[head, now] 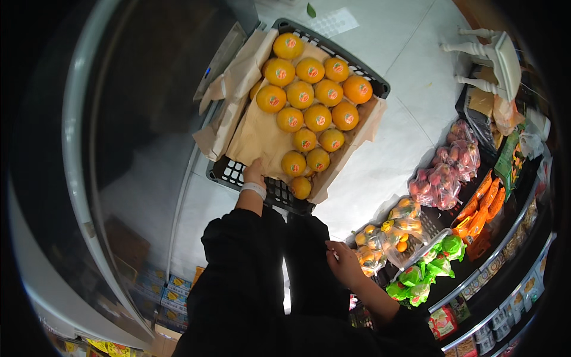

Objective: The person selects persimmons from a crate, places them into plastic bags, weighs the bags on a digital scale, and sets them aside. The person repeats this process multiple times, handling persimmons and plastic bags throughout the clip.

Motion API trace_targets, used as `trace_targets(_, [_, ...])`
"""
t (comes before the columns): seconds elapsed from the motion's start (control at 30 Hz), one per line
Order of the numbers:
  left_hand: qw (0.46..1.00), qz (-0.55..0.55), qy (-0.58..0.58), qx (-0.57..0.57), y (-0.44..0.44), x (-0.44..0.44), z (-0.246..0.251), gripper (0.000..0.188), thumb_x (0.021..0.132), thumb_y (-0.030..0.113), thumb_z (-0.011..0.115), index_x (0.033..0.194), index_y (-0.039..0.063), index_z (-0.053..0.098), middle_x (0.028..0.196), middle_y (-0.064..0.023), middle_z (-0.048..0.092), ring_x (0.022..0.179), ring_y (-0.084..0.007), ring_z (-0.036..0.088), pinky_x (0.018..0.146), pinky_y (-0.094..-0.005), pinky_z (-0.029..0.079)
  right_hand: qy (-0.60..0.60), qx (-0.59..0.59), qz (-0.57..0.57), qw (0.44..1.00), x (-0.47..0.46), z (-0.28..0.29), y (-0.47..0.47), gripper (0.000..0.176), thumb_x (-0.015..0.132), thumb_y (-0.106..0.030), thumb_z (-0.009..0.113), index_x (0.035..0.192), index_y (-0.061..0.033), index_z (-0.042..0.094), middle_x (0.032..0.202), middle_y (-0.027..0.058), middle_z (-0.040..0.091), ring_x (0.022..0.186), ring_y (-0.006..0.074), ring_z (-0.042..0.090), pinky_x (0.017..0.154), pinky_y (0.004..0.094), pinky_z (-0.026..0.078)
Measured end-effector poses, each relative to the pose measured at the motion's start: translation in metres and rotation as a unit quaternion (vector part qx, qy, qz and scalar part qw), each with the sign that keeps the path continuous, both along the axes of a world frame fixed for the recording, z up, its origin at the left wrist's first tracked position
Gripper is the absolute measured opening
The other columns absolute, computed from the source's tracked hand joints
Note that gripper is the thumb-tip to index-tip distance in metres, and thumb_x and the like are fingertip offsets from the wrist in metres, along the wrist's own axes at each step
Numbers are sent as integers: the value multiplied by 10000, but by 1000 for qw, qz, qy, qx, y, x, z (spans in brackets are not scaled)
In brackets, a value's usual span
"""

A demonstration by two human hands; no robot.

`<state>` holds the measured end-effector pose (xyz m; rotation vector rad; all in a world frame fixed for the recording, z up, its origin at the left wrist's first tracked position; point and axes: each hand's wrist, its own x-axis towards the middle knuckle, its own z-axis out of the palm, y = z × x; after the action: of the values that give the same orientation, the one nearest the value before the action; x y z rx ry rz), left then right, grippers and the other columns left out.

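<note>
My left hand [254,173], with a white band at the wrist, grips the near left edge of a tan fruit tray liner [254,138]. Several oranges [301,94] with stickers sit on the liner's far and right parts; its near left part is bare. Under it is a black slatted plastic crate [281,192], with torn brown cardboard [236,89] along its left side and more along the right. My right hand [345,266] hangs low, fingers curled, apart from the crate. A small white spot shows at its fingers; I cannot tell what it is.
A curved glass door [84,134] stands on the left. On the right lie bagged red fruit [439,183], bagged orange fruit [370,250], carrots [482,205] and green-wrapped produce [419,276] beside shelves [482,276]. A white stool [504,67] lies tipped at the upper right.
</note>
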<state>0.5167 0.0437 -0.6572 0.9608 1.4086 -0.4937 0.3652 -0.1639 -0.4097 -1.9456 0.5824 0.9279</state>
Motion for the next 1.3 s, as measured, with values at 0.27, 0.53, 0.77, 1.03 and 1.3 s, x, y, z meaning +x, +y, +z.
trace_targets(0.27, [836,-450,-248,192,-40,-11,58,341,843,213,575,1095,-13,530,1046,-152,593,964,-257,583,800,-329,462,-137,19,-12,990,95,-74,41,486,792,-202,635,1177,17,437,1016,212,554,926,343,565,797,365,461])
trace_targets(0.53, [665,-587,-443,130,-64,0,90,278,667,77,588,942,39,575,1022,-140,531,936,-345,505,765,-416,428,-80,-207,-53,974,192,-126,42,195,807,-141,512,941,-18,583,742,228,608,716,372,605,618,437,471])
trace_targets(0.77, [690,-543,-316,360,-25,34,2,709,650,-12,592,1306,103,346,1286,-191,337,1170,-388,336,976,-425,312,-142,-149,-116,972,171,-138,22,139,834,-94,535,932,-11,587,700,182,607,641,275,619,593,325,469])
trace_targets(1.03, [441,-743,-355,358,-33,73,-45,359,770,143,569,1097,0,527,1107,-186,518,1012,-354,467,923,-425,373,-223,-253,130,932,176,-136,27,311,742,-33,524,1048,-84,510,793,138,589,761,290,598,617,360,469])
trace_targets(1.3, [927,-262,-222,148,-9,62,40,627,701,165,711,1177,-29,350,1032,-148,509,913,-202,532,789,-307,457,-422,-121,584,683,174,-151,67,381,746,-165,530,1089,1,543,953,121,557,870,286,541,776,396,444])
